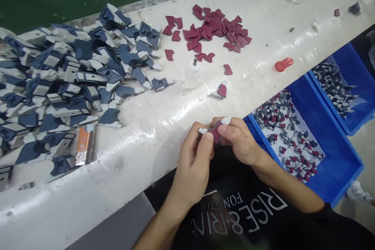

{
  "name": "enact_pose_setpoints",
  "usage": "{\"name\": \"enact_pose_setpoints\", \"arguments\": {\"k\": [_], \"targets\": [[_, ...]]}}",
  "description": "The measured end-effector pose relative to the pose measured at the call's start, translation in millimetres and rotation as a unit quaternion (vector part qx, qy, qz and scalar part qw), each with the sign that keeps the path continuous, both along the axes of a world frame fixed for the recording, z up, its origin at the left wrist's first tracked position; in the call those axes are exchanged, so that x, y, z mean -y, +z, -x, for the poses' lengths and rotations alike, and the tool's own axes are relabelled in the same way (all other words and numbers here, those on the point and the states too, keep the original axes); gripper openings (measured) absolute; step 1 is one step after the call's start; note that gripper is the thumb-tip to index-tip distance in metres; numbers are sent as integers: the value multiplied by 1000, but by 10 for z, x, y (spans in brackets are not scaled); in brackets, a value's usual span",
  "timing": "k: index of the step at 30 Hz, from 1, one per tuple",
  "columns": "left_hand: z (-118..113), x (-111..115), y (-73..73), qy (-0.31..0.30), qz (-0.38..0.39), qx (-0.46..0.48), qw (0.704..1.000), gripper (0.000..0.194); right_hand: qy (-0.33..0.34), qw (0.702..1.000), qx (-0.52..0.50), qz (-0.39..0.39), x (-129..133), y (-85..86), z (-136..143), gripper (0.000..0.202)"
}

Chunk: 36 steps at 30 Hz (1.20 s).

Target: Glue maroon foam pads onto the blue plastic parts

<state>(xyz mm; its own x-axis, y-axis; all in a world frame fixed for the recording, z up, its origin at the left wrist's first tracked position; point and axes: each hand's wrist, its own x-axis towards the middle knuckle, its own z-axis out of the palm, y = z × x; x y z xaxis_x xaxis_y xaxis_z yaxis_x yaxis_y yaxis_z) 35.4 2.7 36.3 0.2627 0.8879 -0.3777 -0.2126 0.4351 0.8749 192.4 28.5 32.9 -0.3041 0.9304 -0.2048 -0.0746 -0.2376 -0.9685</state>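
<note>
Between my two hands, over the table's near edge, is a small plastic part [216, 134] with a maroon face and white ends. My left hand [197, 156] grips its left side, thumb on the maroon face. At its right side, my right hand [241, 140] pinches it with thumb and fingers. A similar part with a maroon piece [222, 91] lies on the table just beyond my hands. Farther back are a lone maroon piece [227, 69], a clear dropper bottle [191, 74] standing upright, and a loose heap of maroon pieces [215, 25].
A large pile of blue-and-white parts [70, 70] covers the table's left side, with an orange lighter [85, 145] at its near edge. A red object [283, 64] lies toward the right. Blue bins [336, 172] of parts stand below the table edge. Someone's shoe [358, 192] shows at far right.
</note>
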Motion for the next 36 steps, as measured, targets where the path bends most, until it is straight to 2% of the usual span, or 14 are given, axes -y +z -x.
{"name": "enact_pose_setpoints", "arguments": {"k": [4,10,14,19,24,31,36], "targets": [[17,-14,-8,-26,22,34,999,32,-15,1000,-13,7,1,-9,-10,40],[-3,11,-31,-13,5,13,1000,29,-20,999,-30,-26,29,-76,6,38],[2,29,-44,-8,13,4,1000,32,-25,999,-41,-20,10,-52,24,38],[-9,19,46,-21,79,-21,996,37,-62,997,3,-42,-11,25,32,43],[-58,34,134,-38,111,-46,992,45,-73,995,-58,-28,55,-4,-27,40],[-50,17,70,-93,96,2,991,48,-97,991,-90,4,124,-34,-48,43],[-33,12,-43,-127,11,30,991,37,-143,974,-171,49,98,-73,-45,42]]}}
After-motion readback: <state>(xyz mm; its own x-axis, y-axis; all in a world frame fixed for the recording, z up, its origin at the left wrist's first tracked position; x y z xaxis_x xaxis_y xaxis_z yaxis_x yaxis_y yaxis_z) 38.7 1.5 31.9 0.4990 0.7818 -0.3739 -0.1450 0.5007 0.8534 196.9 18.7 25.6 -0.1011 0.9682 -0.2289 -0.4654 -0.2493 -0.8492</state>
